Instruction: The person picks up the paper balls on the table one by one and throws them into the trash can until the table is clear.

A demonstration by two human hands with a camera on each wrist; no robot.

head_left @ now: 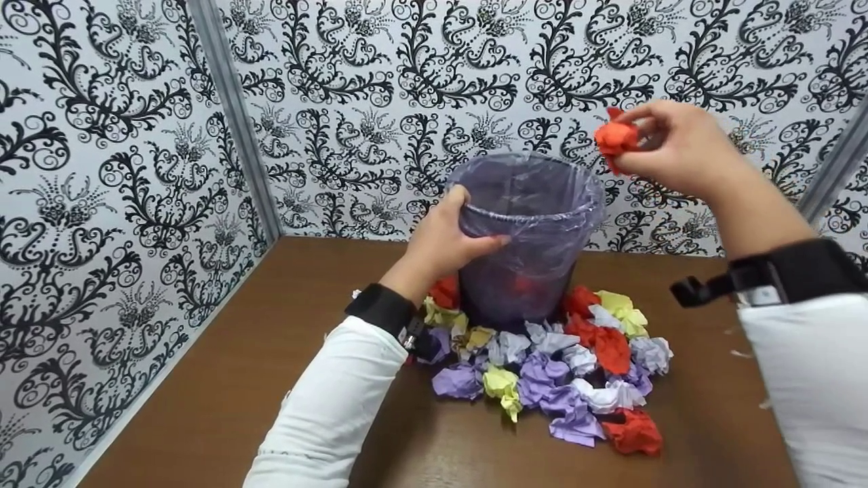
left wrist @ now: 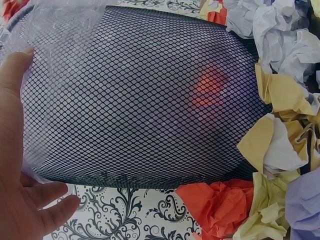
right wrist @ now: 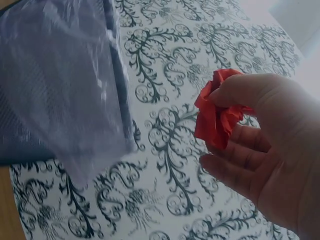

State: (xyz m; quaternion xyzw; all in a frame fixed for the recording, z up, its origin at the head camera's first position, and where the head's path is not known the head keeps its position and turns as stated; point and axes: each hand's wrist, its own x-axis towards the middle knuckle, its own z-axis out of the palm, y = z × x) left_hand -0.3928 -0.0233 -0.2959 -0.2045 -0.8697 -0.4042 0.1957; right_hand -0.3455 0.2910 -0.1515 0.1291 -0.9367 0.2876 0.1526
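A dark mesh wastebasket (head_left: pixel 512 285) stands on the table, lined with a clear plastic bag (head_left: pixel 542 237) folded over its rim. At its left side, my left hand (head_left: pixel 441 234) grips the basket near the rim, thumb across the front. Up and to the right of the rim, my right hand (head_left: pixel 685 146) pinches a crumpled ball of red paper (head_left: pixel 616 137) between thumb and fingers. The right wrist view shows that same red paper ball (right wrist: pixel 217 117) beside the bag's overhanging edge. Through the mesh a red shape (left wrist: pixel 209 87) shows inside the basket.
Crumpled papers crowd the basket's base: purple (head_left: pixel 542 376), yellow (head_left: pixel 502 386), red (head_left: pixel 634 432) and white (head_left: pixel 610 394) ones. Patterned wall panels (head_left: pixel 380 122) rise behind the brown table (head_left: pixel 224 379) and along its left side.
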